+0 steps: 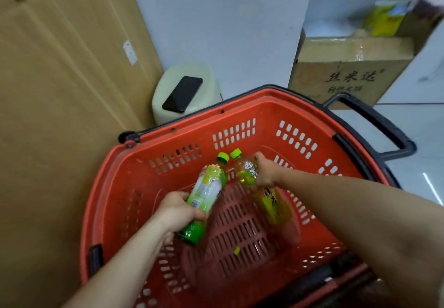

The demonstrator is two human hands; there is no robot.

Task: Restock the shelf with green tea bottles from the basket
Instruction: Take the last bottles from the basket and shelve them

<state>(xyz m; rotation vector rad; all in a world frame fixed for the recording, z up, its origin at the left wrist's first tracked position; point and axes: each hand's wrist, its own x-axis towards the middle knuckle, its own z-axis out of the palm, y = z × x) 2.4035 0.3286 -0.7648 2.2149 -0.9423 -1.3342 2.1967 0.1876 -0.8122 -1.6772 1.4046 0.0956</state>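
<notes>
I look down into a red plastic basket (240,105) with black handles. My left hand (177,211) grips the lower half of a green tea bottle (206,190) with a green cap and a white-green label, tilted with its cap pointing away from me. My right hand (264,173) grips a second green tea bottle (271,202) near its neck; this one shows yellow liquid, a green cap and a yellow-green label. The two caps lie close together near the basket's far wall. Both bottles are inside the basket. The shelf is out of view.
A tall cardboard sheet (60,91) leans on the left. Behind the basket a pale jug (168,113) has a black phone (182,93) lying on top. A printed cardboard box (346,72) sits at the back right, with yellow packs (384,19) above it. Pale tiled floor (420,125) lies to the right.
</notes>
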